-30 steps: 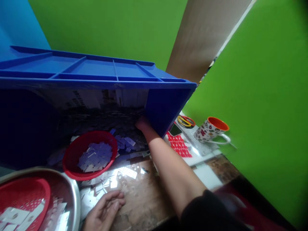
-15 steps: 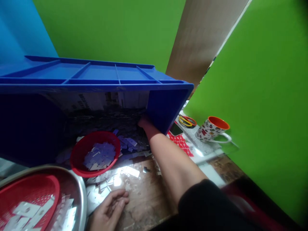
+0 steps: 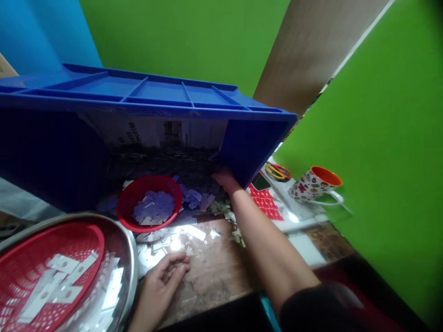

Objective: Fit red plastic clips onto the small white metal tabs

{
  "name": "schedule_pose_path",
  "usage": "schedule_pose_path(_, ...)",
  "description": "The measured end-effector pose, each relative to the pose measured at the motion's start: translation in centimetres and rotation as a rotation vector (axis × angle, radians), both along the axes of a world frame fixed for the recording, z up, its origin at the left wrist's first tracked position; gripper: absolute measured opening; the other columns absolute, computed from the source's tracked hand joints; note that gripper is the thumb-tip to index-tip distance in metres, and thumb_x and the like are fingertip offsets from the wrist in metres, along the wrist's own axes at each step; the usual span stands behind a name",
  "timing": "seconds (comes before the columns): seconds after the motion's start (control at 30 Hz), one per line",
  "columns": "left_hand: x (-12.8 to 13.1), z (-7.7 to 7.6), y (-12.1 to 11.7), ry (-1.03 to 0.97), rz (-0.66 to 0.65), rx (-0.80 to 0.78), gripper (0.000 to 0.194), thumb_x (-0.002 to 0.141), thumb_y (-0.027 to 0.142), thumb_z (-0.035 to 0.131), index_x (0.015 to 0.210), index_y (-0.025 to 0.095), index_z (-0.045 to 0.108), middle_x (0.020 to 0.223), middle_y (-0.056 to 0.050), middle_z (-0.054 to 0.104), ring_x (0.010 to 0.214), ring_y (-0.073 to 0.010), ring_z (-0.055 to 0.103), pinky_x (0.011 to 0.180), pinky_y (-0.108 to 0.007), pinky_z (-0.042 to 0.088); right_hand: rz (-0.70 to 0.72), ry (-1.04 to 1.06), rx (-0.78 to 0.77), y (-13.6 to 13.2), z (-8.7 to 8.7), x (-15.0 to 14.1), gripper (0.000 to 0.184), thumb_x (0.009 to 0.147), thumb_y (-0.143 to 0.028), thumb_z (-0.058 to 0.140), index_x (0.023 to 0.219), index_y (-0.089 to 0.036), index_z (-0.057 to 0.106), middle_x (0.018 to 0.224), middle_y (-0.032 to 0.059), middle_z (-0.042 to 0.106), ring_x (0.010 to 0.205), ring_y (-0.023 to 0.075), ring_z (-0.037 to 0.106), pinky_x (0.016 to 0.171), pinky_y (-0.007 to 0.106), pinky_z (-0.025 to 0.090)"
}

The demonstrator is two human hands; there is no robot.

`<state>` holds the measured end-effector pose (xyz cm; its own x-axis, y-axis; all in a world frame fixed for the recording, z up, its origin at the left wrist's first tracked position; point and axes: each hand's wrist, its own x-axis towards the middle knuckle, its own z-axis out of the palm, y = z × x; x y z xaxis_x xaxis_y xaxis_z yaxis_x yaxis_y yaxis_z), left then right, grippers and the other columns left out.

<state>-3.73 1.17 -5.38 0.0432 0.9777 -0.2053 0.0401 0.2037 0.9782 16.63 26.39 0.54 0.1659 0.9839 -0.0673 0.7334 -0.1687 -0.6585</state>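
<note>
A big blue plastic crate lies tipped on its side with its opening toward me. My right hand reaches deep into its right corner among a heap of small flat metal plates; its fingers are hidden in the shadow. My left hand rests on the worn wooden table, fingers loosely curled beside scattered shiny plates, holding nothing that I can make out. A small red bowl with plates in it sits at the crate's mouth.
A steel basin holding a red basket with plates fills the bottom left. To the right stand a patterned mug, rubber bands, a phone and red stickers. Green walls close in behind and to the right.
My right hand has pulled more plates out toward the crate's mouth, and some now lie by my forearm. The view has shifted, so the basin shows more. The left hand has barely moved.
</note>
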Motion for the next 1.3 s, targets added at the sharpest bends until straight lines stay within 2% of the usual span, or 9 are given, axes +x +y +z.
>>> schedule_pose_path(0.13,-0.1,0.0,0.0,0.007,0.003,0.013,0.029,0.082,0.039,0.062,0.100,0.017,0.067,0.097,-0.011,0.076,0.089,-0.0223,0.072,0.083,-0.033,0.056,0.019,0.207,-0.078,-2.5,-0.3,0.1,0.032,0.092,-0.033,0.058,0.118,-0.015,0.057,0.115,0.0071,0.061,0.095,0.0202,0.063,0.080,0.039,0.055)
schedule_pose_path(0.27,0.2,0.0,-0.1,0.080,-0.011,0.066,0.024,0.085,0.035,0.059,0.099,0.017,0.066,0.097,-0.009,0.076,0.088,-0.0209,0.072,0.082,-0.031,0.057,0.047,0.361,-0.114,-5.3,0.1,-0.4,0.027,0.086,-0.018,0.058,0.113,-0.016,0.059,0.099,0.0047,0.069,0.081,0.0178,0.067,0.066,0.026,0.054)
schedule_pose_path(0.43,0.5,-0.6,-0.8,0.332,-0.049,0.300,0.019,0.086,0.026,0.057,0.103,0.020,0.065,0.094,-0.007,0.074,0.084,-0.0189,0.071,0.077,-0.029,0.056,0.149,0.493,-0.170,-10.3,0.1,-2.1,0.035,0.072,-0.010,0.056,0.106,-0.015,0.062,0.081,0.0023,0.071,0.060,0.0132,0.063,0.052,0.019,0.046)
schedule_pose_path(0.57,0.6,-0.9,-1.6,0.634,-0.058,0.628,0.026,0.083,0.018,0.062,0.109,0.019,0.059,0.097,-0.009,0.068,0.092,-0.0213,0.066,0.082,-0.031,0.053,0.272,0.525,-0.261,-13.7,-1.2,-3.1,0.026,0.067,-0.011,0.055,0.092,-0.014,0.063,0.067,-0.0006,0.066,0.050,0.0103,0.055,0.046,0.018,0.041)
schedule_pose_path(0.7,1.1,-0.7,-1.8,0.843,-0.178,0.773,0.033,0.082,0.017,0.064,0.114,0.018,0.055,0.104,-0.011,0.062,0.103,-0.0253,0.059,0.092,-0.040,0.048,0.397,0.477,-0.277,-15.1,-2.3,-3.3,0.026,0.063,-0.011,0.059,0.088,-0.017,0.059,0.071,-0.0036,0.065,0.061,0.0115,0.058,0.054,0.019,0.044)
schedule_pose_path(0.87,1.6,-0.6,-1.3,0.955,-0.298,0.706,0.028,0.085,0.017,0.058,0.113,0.015,0.055,0.110,-0.013,0.060,0.106,-0.0267,0.056,0.091,-0.041,0.048,0.501,0.359,-0.232,-15.3,-2.0,-2.9,0.021,0.065,-0.016,0.065,0.086,-0.018,0.063,0.077,-0.0018,0.065,0.073,0.0163,0.060,0.070,0.026,0.046)
schedule_pose_path(0.97,1.6,-0.7,-1.0,0.964,-0.323,0.688,0.020,0.086,0.017,0.057,0.106,0.015,0.058,0.107,-0.012,0.061,0.104,-0.0262,0.057,0.092,-0.043,0.047,0.521,0.262,-0.147,-15.1,-1.7,-2.5,0.029,0.069,-0.022,0.071,0.098,-0.018,0.067,0.098,0.0047,0.067,0.092,0.0211,0.061,0.086,0.032,0.045)
schedule_pose_path(1.07,1.6,-0.9,-0.9,0.969,-0.321,0.679,0.013,0.087,0.017,0.056,0.100,0.016,0.059,0.105,-0.010,0.062,0.103,-0.0255,0.057,0.090,-0.042,0.047,0.502,0.219,-0.095,-14.8,-1.8,-1.8,0.035,0.076,-0.022,0.068,0.111,-0.019,0.066,0.112,0.0074,0.066,0.104,0.0214,0.061,0.095,0.033,0.043)
schedule_pose_path(1.3,1.3,-1.3,-1.1,0.951,-0.326,0.630,0.013,0.089,0.018,0.053,0.101,0.019,0.059,0.105,-0.007,0.063,0.103,-0.0228,0.057,0.093,-0.041,0.045,0.348,0.426,-0.065,-14.6,-1.8,0.4,0.035,0.084,-0.017,0.056,0.118,-0.019,0.061,0.117,0.0051,0.067,0.109,0.0194,0.061,0.097,0.034,0.044)
